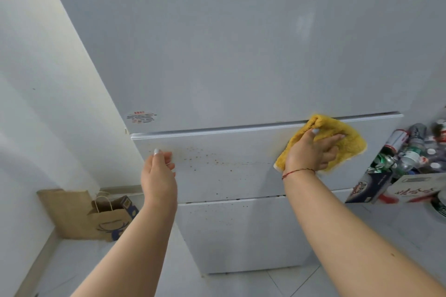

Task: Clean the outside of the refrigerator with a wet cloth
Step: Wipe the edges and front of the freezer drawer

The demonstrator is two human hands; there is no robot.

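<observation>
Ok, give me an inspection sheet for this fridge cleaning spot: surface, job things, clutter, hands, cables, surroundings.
Surface: fridge front, white; brown specks across the middle door, a few on the lower door.
Job things: yellow cloth pressed flat against the middle door's right side, just under the top seam.
Clutter: box of cans and bottles to the right of the fridge; paper bags on the floor to the left.
Hands: right hand holds the cloth to the door; left hand near the door's left edge, fingers loosely curled, holding nothing.
Cables: nothing seen.
Surroundings: white wall on the left, pale tiled floor; round sticker on the upper door.
</observation>
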